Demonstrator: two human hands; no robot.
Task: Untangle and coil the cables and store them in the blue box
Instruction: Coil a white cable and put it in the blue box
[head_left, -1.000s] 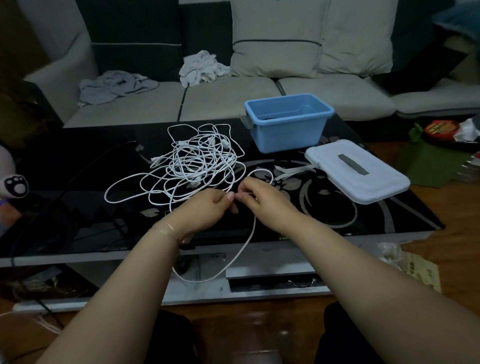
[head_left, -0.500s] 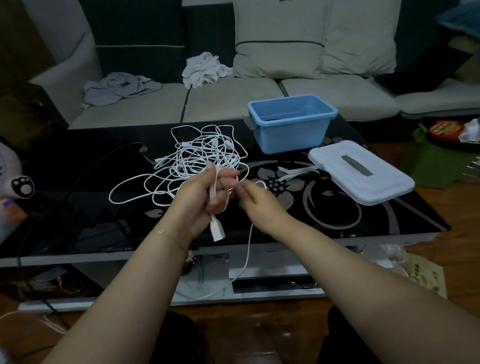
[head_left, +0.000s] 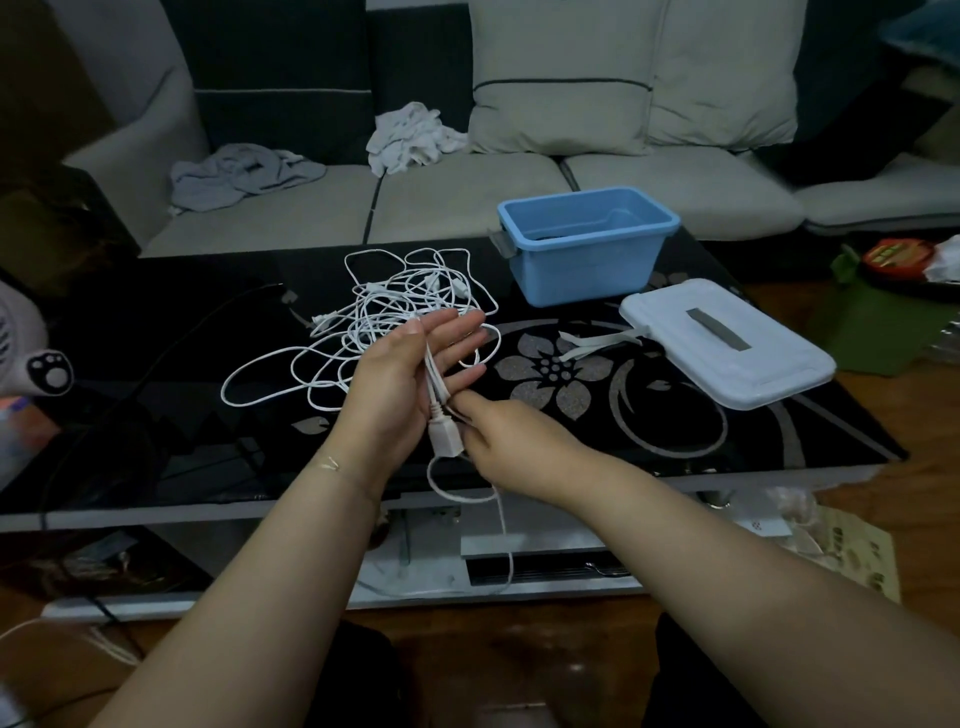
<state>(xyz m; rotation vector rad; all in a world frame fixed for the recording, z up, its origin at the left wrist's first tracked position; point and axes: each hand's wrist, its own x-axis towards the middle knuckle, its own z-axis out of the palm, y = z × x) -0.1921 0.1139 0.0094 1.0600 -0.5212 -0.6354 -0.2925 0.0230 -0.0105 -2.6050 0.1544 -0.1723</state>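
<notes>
Left hand (head_left: 400, 384) at frame centre, fingers straight, acts as a coiling form, cable (head_left: 435, 387) across its palm; right hand (head_left: 506, 441) pinches it, likely wrapping; blue box (head_left: 587, 244) waits open, upper right.

You are in a home living room: a grey sofa (head_left: 467, 208) with pale cushions (head_left: 561, 78) runs along the far side, with crumpled clothes (head_left: 244, 174) and a white cloth (head_left: 410, 136) left on its seats. Before you stands a low black glass coffee table (head_left: 675, 415) with a silver flower pattern, set on a wooden floor (head_left: 924, 499). A plush toy (head_left: 31, 353) sits at your left.
</notes>
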